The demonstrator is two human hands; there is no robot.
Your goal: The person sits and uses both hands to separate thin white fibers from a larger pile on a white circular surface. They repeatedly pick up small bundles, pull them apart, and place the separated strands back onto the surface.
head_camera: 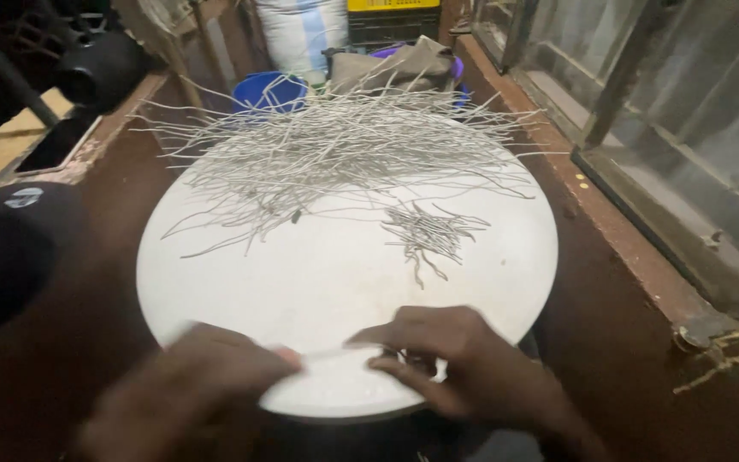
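Two hands meet at the near edge of a round white tabletop (318,282) in our single head view, and both are blurred. Our left hand (207,385) lies with its fingers curled inward and its fingertips at the table's near rim. Our right hand (464,359) comes in from the other side, fingers bent, thumb and forefinger drawn close together. Between the two hands we see a thin pale strand (331,352), lying almost level just above the rim; both sets of fingertips appear to pinch its ends, though the blur keeps us from telling how firmly.

Farther back on the tabletop, a big loose heap of grey wire-like strands (335,150) covers the far half, many ends reaching out past the rim. Nearer to us and right of centre lies a small separate bundle of shorter strands (429,233), well apart from both hands and just short of the big heap.

Behind the table we see a blue bucket (268,89) and a folded grey-brown cloth (395,64). A dark red-brown floor (609,342) surrounds the table, and a glass-panelled frame (669,128) runs along the right side. A black rounded object (2,257) fills the left edge, too close and dark for us to identify.
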